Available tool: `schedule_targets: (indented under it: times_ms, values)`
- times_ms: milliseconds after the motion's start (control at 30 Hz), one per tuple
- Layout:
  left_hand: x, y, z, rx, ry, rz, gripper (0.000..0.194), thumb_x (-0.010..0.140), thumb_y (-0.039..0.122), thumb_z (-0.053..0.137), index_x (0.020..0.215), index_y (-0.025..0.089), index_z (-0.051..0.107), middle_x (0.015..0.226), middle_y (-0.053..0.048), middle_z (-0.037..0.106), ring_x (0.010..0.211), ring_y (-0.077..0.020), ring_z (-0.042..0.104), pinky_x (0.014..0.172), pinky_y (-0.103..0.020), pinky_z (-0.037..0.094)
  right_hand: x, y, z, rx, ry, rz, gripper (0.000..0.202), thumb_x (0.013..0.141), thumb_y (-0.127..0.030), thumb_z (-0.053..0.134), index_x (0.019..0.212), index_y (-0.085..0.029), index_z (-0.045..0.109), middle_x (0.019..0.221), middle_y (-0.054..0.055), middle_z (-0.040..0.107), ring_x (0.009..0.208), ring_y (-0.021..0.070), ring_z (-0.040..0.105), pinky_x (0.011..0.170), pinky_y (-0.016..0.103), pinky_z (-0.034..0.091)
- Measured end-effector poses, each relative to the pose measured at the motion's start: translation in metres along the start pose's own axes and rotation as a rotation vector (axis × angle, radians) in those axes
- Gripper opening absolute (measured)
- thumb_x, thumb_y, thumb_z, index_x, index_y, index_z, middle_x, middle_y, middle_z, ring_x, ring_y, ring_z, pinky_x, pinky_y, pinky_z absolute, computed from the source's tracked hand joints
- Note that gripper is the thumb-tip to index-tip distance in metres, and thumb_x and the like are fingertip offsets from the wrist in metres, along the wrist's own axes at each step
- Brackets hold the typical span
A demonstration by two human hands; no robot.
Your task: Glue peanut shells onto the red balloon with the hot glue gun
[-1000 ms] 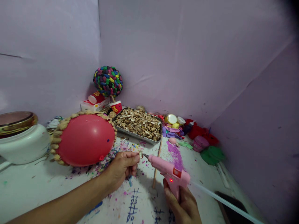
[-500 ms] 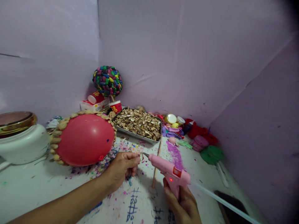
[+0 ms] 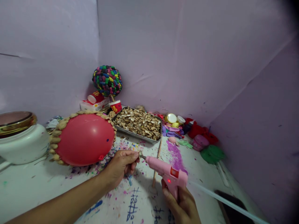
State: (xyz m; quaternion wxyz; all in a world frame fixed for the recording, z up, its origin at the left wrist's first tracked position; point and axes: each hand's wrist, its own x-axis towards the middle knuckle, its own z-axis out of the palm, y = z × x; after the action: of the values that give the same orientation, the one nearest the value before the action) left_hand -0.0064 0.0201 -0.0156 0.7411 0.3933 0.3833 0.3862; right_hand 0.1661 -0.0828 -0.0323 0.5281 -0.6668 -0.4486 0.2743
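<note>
The shell piece [image 3: 140, 153] is pinched between the thumb and forefinger of my left hand [image 3: 122, 165], out above the table [image 3: 58, 189]; my fingertips and the metal nozzle cover so much of it that I can't make out its full outline, nor whether there is glue on it. My right hand [image 3: 183, 207] is wrapped around the handle of the pink glue gun [image 3: 164, 168], its tip right at the shell; I can't see the trigger, and the bottom edge cuts off my wrist. A long pale glue stick [image 3: 230, 203] trails from the gun's back and runs out at the bottom right, crossing a dark object [image 3: 233, 194] I can't identify. The gun's barrel also blocks part of a thin wooden stick [image 3: 159, 152] lying behind it.

Beyond my hands is the metal tray [image 3: 137, 137], heaped with shells. On my left sits the red balloon [image 3: 85, 140], shells lining its left and upper edge, its far side hidden. It stands between me and the things at the back. The white pot [image 3: 25, 147] is cut off at the left. Behind, a multicoloured ball [image 3: 107, 80] rises above a red cup [image 3: 116, 106].
</note>
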Motion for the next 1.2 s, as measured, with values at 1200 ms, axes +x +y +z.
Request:
schedule_targets:
  times_ms: [1200]
  values:
    - [0.009,0.002,-0.006,-0.226,0.027,0.036,0.022,0.061,0.02,0.073,0.076,0.012,0.06,0.056,0.002,0.052,0.05,-0.007,0.047,0.043,-0.017,0.039,0.005,-0.011,-0.007,0.116,-0.152,0.113,0.039,0.067,-0.053,0.061,0.078,-0.016,0.07,0.055,0.002,0.061,0.048,0.0143,0.048,0.046,0.023,0.039]
